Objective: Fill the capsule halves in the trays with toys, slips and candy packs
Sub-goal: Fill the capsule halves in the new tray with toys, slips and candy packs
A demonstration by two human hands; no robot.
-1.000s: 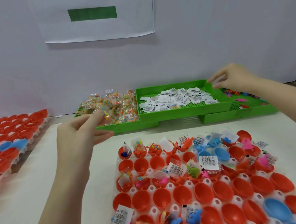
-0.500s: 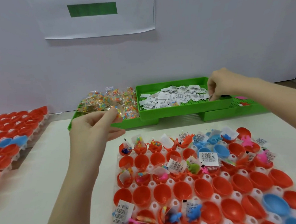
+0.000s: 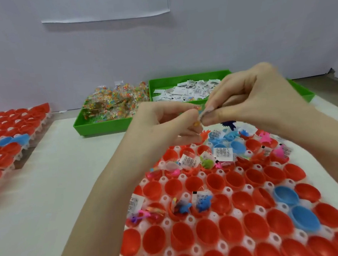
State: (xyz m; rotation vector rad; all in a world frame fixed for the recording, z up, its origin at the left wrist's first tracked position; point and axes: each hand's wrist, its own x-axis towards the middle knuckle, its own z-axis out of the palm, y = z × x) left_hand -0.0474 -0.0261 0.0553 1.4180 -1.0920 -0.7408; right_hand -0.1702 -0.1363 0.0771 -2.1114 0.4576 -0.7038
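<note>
Head view gives me both hands raised together above the far edge of the near capsule tray (image 3: 250,240). My left hand (image 3: 163,122) has its fingers curled, thumb and forefinger pinching a small clear candy pack (image 3: 197,116) with orange bits in it. My right hand (image 3: 250,100) meets it fingertip to fingertip, fingers curled and pinching what looks like a paper slip (image 3: 201,114); blur keeps me from being sure. Below them the tray holds red capsule halves (image 3: 174,187) and a few blue capsule halves (image 3: 305,218); those along its far rows and a short run near its left edge carry slips, packs and small toys (image 3: 203,202), while the near rows hold none. At the table's far edge a green bin (image 3: 102,124) holds loose candy packs, and beside it a second green bin (image 3: 188,76) holds white slips. Along the table's left edge sits another tray of red halves (image 3: 9,139).
</note>
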